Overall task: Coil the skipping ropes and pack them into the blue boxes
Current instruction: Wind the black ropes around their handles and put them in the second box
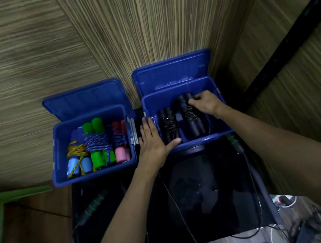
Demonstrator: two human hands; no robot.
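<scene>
Two open blue boxes stand side by side on a black table. The left blue box (pixel 59 150) holds several coiled ropes with coloured handles: light blue (pixel 79 164), green (pixel 97 144) and pink (pixel 120 146). Two coiled black ropes lie in the right blue box (pixel 202 141): one at its left (pixel 169 125), one at its right (pixel 191 116). My right hand (pixel 206 101) is inside this box, fingers curled on the top of the right black rope's handles. My left hand (pixel 152 141) lies flat with straight fingers on the right box's left rim, thumb over the front edge.
Both lids (pixel 86 98) stand tilted open against a wood-grain wall. An uncoiled black rope with green-ringed handles (pixel 94 205) trails over the black table (pixel 209 197), its other handle (pixel 234 142) by the right box. A green chair (pixel 10 229) stands at left. Cables lie on the floor at bottom right.
</scene>
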